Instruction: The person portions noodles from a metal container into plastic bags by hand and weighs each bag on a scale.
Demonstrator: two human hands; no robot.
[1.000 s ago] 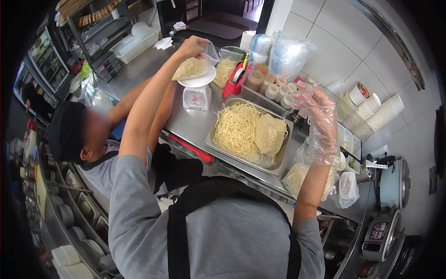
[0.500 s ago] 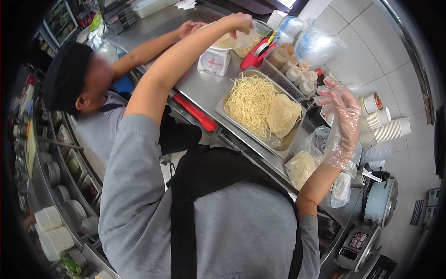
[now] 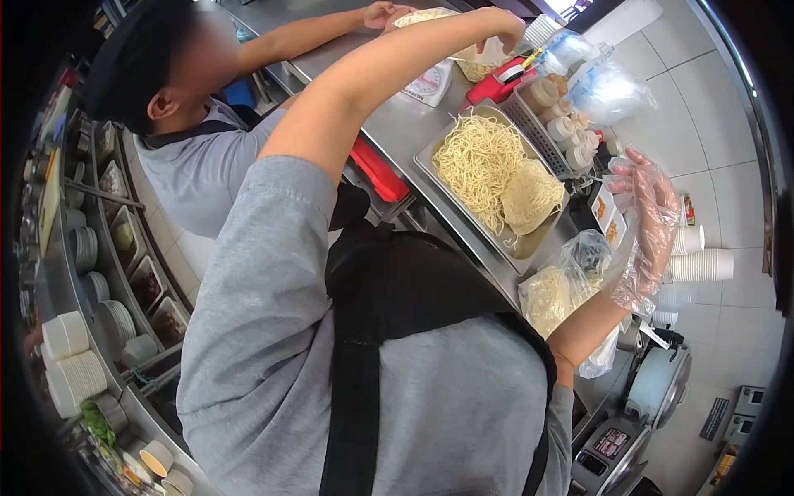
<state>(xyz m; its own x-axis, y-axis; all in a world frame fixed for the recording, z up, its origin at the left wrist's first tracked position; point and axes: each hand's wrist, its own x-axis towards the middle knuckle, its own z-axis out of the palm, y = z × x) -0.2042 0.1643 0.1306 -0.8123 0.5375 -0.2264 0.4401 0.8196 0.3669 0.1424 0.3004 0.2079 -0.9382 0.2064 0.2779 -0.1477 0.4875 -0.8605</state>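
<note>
My left hand is bare and reaches over the far end of the counter. Its fingers are curled down on a clear plastic bag, partly hidden. Pale noodles show just below it. Beside it, a portion of noodles rests above a white dial scale, close to a co-worker's hand. In a clear plastic glove, my right hand is raised with fingers stretched out, holding nothing. Left of it, a metal tray holds loose noodles and a flat noodle portion.
A grey basket of squeeze bottles and a red tape dispenser line the wall side. Bagged noodles lie near my right forearm. Paper cups are stacked beyond my glove. A co-worker stands at my left.
My view has shifted, so the counter sits further right and the scale higher. My left hand stays by the bag and noodles. My right hand remains raised with fingers extended.
</note>
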